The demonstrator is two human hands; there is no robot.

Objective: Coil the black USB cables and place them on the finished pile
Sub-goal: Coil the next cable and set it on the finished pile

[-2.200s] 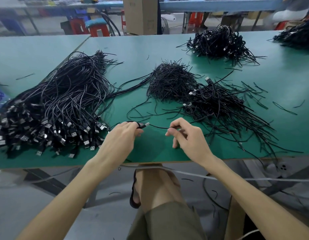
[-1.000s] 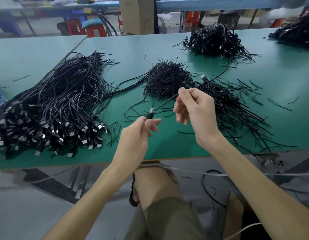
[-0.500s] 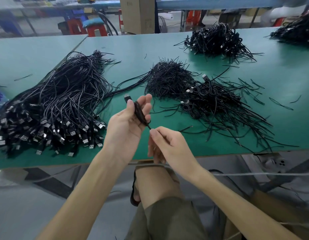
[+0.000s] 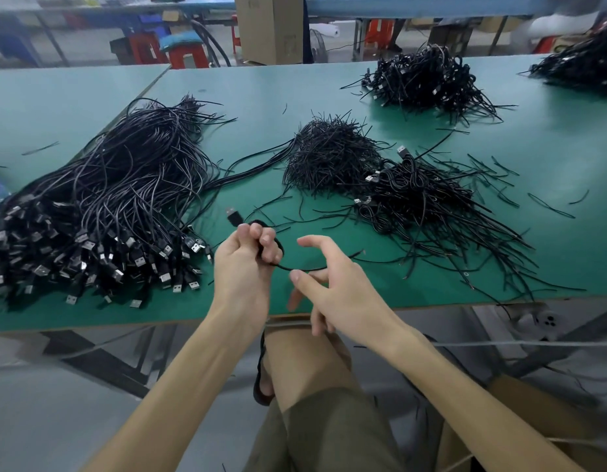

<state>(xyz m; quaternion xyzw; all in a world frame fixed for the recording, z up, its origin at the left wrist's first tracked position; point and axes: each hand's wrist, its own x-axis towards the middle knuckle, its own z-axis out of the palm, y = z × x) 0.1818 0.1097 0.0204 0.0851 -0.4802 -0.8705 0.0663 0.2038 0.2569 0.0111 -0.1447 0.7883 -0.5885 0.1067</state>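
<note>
1. Has closed the left hand (image 4: 247, 264) round the black USB cable (image 4: 297, 269). Half a second ago held that palm open, with the loops across straight fingers. Now grips the loops in a fist, with the USB plug (image 4: 234, 216) poking out at 11 o'clock of the knuckles.
2. Has let go with the right hand (image 4: 332, 291). Pinched the tail below the coil a moment back. Now spreads thumb and fingers and pinches nothing that shows. Sits just beside the left hand, at 3 o'clock of it.
3. Leaves a short tail running from the fist toward 3 o'clock, past the right forefinger, with the free end (image 4: 361, 252) above the bench (image 4: 550, 158). Cannot tell whether the tail touches those fingers.
4. Reads as winding nearly done: most of the length gathered, only the tail left to wrap or tuck.
5. Holds the coil over the near bench edge, at 6 o'clock of the heap of short black ties (image 4: 329, 155). Not yet on the finished pile (image 4: 424, 199), which is well apart at 2 o'clock.
6. Has not touched the pile of uncoiled cables (image 4: 108, 199) at 9 o'clock, plugs toward the near edge. Plenty left to coil.
7. Probably calls next for a fresh pinch on the tail, perhaps a tie from the heap, then a reach to 2 o'clock. Risks the loops springing apart if the fist slackens.
</note>
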